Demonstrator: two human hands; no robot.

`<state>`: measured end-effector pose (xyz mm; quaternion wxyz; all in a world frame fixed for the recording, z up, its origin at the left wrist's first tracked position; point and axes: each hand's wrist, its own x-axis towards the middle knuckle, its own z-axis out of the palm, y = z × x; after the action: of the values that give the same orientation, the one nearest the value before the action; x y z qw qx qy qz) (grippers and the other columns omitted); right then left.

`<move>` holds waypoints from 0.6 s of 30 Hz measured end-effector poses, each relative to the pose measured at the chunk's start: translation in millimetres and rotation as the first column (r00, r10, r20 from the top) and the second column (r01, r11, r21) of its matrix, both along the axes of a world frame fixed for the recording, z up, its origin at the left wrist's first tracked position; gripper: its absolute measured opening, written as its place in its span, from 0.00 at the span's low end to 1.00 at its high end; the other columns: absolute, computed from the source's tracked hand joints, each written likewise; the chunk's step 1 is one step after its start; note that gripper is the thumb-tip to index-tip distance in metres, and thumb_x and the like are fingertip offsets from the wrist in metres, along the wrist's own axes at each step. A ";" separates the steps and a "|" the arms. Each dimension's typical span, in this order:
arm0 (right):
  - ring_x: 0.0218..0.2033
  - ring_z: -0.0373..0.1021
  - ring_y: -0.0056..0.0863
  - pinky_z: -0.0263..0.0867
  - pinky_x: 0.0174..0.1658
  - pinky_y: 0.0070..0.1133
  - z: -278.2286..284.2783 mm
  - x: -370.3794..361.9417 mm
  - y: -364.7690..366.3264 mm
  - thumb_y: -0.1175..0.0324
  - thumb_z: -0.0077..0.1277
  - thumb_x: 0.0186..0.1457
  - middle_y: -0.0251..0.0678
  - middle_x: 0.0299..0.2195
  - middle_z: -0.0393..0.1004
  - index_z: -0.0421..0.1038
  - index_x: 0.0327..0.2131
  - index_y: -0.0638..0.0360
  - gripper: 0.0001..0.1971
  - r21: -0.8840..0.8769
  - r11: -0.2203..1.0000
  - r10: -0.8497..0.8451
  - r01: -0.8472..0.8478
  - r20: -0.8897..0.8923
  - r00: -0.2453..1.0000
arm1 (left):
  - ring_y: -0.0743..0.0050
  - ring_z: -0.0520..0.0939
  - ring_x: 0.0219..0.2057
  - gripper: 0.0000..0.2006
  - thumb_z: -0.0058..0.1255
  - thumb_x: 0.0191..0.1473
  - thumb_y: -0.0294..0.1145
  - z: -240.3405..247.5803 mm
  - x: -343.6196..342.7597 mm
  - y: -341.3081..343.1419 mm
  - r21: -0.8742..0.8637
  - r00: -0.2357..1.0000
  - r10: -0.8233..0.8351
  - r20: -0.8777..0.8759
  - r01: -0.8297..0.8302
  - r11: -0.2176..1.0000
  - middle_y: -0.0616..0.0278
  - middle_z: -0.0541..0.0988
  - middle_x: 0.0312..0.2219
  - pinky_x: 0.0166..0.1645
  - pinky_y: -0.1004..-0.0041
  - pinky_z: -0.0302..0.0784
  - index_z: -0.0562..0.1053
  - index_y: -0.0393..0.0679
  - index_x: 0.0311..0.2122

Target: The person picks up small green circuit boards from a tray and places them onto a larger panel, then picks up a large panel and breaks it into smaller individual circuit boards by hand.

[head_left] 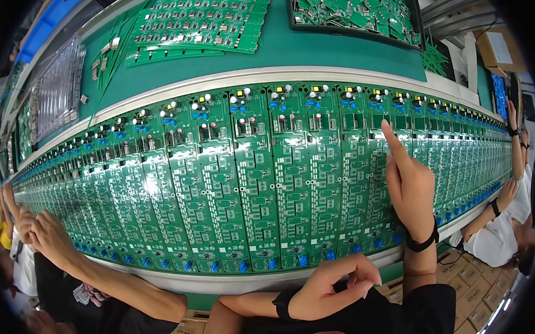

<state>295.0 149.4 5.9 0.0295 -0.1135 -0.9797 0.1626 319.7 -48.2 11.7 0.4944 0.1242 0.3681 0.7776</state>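
Observation:
My right hand (pixel 411 180), with a black wristband, reaches over a long row of green circuit boards (pixel 303 187). Its index finger is stretched out, the tip at the upper part of one board; the other fingers are curled, and nothing shows in them. Close to my body, before the near rail, is my left hand (pixel 337 285), also banded. Its fingers curl in toward the thumb; whatever they may hold is hidden. Boards left of the right fingertip carry pink-topped parts (pixel 288 122) in their upper section. Blue parts (pixel 273 263) line the near ends.
A metal rail (pixel 223 80) borders the boards' far side. Beyond it lie stacked board panels (pixel 202 19) and a black tray (pixel 356 31) of small boards. A co-worker's hand (pixel 49 234) works at the left; another co-worker's arm (pixel 489 215) reaches in at the right.

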 end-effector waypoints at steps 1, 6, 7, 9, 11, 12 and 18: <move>0.11 0.57 0.30 0.54 0.18 0.25 0.1 -0.6 0.2 0.78 0.42 0.47 0.37 0.11 0.59 0.58 0.53 0.47 0.27 0.015 1.000 0.006 -0.006 -0.001 1.000 | 0.87 0.67 0.22 0.05 0.42 0.51 0.24 0.1 0.5 0.0 -0.001 1.000 0.002 0.001 -0.002 1.000 0.70 0.69 0.21 0.27 0.83 0.60 0.68 0.40 0.34; 0.11 0.58 0.30 0.55 0.17 0.26 1.5 -0.9 -1.0 0.77 0.43 0.46 0.36 0.11 0.60 0.58 0.53 0.47 0.27 0.026 1.000 0.006 -0.005 -0.005 1.000 | 0.87 0.65 0.21 0.05 0.42 0.50 0.24 1.1 1.5 0.4 0.001 1.000 0.006 -0.009 -0.006 1.000 0.71 0.68 0.21 0.27 0.83 0.59 0.67 0.40 0.34; 0.11 0.58 0.30 0.55 0.17 0.26 1.5 -0.6 -0.7 0.77 0.43 0.46 0.36 0.11 0.60 0.58 0.53 0.47 0.27 0.027 1.000 0.005 -0.005 -0.005 1.000 | 0.87 0.65 0.21 0.05 0.42 0.50 0.24 1.2 1.3 1.0 0.004 1.000 0.006 -0.007 -0.006 1.000 0.71 0.68 0.21 0.27 0.83 0.59 0.67 0.40 0.34; 0.11 0.58 0.30 0.55 0.17 0.25 1.2 -0.2 -0.5 0.77 0.43 0.46 0.36 0.11 0.60 0.58 0.53 0.47 0.27 0.039 0.999 0.004 -0.004 -0.003 1.000 | 0.87 0.64 0.21 0.05 0.42 0.50 0.24 1.4 1.4 1.4 0.006 1.000 0.006 -0.004 -0.006 1.000 0.71 0.68 0.21 0.27 0.83 0.59 0.67 0.40 0.34; 0.11 0.58 0.30 0.55 0.17 0.25 1.4 -0.1 -0.2 0.77 0.43 0.46 0.36 0.11 0.60 0.58 0.53 0.46 0.27 0.045 0.999 0.003 -0.003 -0.002 1.000 | 0.87 0.64 0.21 0.05 0.42 0.50 0.24 1.6 1.8 1.7 0.000 1.000 0.007 -0.003 -0.007 1.000 0.71 0.68 0.21 0.27 0.83 0.59 0.67 0.40 0.34; 0.11 0.58 0.30 0.55 0.17 0.25 2.4 -0.1 0.1 0.77 0.43 0.47 0.36 0.11 0.60 0.58 0.53 0.46 0.27 0.032 0.999 -0.004 0.004 0.003 1.000 | 0.87 0.64 0.21 0.05 0.42 0.50 0.24 1.6 2.1 2.0 -0.003 1.000 0.007 -0.002 -0.007 1.000 0.71 0.68 0.21 0.27 0.83 0.59 0.67 0.40 0.34; 0.12 0.59 0.30 0.55 0.18 0.25 3.5 0.0 0.5 0.76 0.43 0.47 0.36 0.11 0.61 0.58 0.52 0.45 0.26 -0.007 1.000 -0.017 0.017 0.003 1.000 | 0.86 0.64 0.21 0.04 0.43 0.50 0.24 1.4 2.1 2.8 -0.009 1.000 0.005 -0.015 -0.005 1.000 0.71 0.68 0.21 0.26 0.83 0.59 0.68 0.40 0.33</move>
<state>295.0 149.9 9.3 0.0289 -0.1223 -0.9782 0.1655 321.8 -45.4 13.1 0.4902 0.1270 0.3757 0.7762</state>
